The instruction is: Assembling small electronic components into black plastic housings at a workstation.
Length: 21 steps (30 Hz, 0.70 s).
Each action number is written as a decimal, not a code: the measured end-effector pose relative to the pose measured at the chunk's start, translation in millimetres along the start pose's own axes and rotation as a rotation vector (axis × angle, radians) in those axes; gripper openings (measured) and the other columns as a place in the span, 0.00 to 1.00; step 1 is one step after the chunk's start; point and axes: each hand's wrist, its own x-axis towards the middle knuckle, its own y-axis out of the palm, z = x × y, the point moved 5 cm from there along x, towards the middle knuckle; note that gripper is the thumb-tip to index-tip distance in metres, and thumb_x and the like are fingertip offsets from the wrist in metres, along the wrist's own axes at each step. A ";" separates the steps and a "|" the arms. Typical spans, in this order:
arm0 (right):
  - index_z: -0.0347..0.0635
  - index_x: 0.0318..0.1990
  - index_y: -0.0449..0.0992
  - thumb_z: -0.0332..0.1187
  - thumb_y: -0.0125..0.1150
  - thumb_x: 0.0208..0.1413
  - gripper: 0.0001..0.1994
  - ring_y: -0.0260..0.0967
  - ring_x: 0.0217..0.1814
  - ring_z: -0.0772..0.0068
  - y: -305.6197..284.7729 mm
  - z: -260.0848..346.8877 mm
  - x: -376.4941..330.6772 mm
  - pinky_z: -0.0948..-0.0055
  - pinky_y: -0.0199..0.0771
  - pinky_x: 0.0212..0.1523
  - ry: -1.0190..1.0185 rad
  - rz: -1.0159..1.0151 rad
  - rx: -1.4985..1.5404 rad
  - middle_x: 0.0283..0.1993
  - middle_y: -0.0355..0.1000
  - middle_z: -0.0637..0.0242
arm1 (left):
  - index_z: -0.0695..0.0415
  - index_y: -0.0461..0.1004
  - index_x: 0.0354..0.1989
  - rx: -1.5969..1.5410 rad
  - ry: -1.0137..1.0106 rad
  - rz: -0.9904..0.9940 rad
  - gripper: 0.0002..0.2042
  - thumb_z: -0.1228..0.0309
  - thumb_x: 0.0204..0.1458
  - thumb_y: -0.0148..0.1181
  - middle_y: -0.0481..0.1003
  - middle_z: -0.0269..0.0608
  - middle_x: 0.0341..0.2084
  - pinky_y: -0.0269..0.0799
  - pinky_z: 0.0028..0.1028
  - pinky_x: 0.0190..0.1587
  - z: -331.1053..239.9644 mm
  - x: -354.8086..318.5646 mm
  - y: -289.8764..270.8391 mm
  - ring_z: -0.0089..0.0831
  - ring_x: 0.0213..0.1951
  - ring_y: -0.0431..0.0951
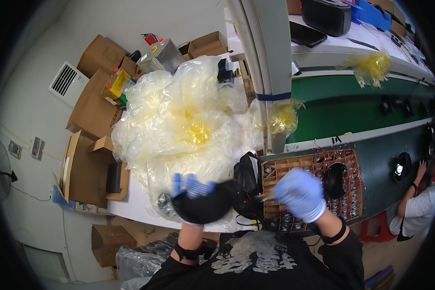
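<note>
My left hand [193,186], in a striped blue-and-white glove, grips a black rounded shell [205,207] in front of the pile of clear plastic bags. The shell is smeared by motion. My right hand [300,193], gloved the same way, is closed above a divided cardboard tray [274,166]. Something thin and pale sticks out at its fingertips, too blurred to name. Small round metal parts and red wires fill the tray's cells. Another black rounded shell [334,181] rests on top of the tray. Black bags or covers [247,181] lie between my hands.
Clear and yellowish plastic bags [179,116] heap over the white table. Cardboard boxes [89,166] and a metal can [162,55] stand beyond. A grey post [266,58] rises beside the green conveyor belt [333,108]. At right, a co-worker's hand [421,169] is near a black round unit [401,167].
</note>
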 end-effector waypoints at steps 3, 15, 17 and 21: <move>0.37 0.29 0.73 0.22 0.62 0.47 0.04 0.64 0.27 0.82 -38.8 -50.1 4.2 0.81 0.68 0.31 0.394 -0.461 0.470 0.26 0.70 0.69 | 0.52 0.65 0.48 0.681 0.537 0.366 0.16 0.57 0.58 0.40 0.70 0.42 0.39 0.60 0.42 0.56 -91.9 145.6 -75.8 0.35 0.48 0.68; 0.41 0.30 0.71 0.44 0.76 0.28 0.24 0.67 0.27 0.65 -12.3 -131.5 58.6 0.70 0.70 0.32 0.500 -0.297 -0.466 0.27 0.69 0.64 | 0.56 0.66 0.25 -0.338 -0.177 0.562 0.22 0.53 0.60 0.34 0.71 0.40 0.14 0.66 0.38 0.50 -29.0 50.8 -23.1 0.33 0.22 0.72; 0.40 0.42 0.67 0.44 0.76 0.29 0.32 0.65 0.38 0.64 -15.5 -126.4 53.9 0.69 0.70 0.41 0.312 -0.328 -0.635 0.42 0.65 0.61 | 0.56 0.66 0.24 -0.215 -0.219 0.931 0.22 0.54 0.61 0.33 0.66 0.35 0.11 0.63 0.35 0.50 -26.2 32.5 -1.5 0.29 0.16 0.64; 0.39 0.60 0.52 0.40 0.77 0.30 0.48 0.60 0.44 0.66 -49.8 -155.6 29.2 0.68 0.67 0.45 0.508 -0.611 -0.396 0.51 0.58 0.57 | 0.59 0.66 0.22 0.015 -0.066 1.031 0.22 0.56 0.61 0.36 0.58 0.32 0.08 0.60 0.30 0.42 -21.0 0.9 22.8 0.24 0.16 0.57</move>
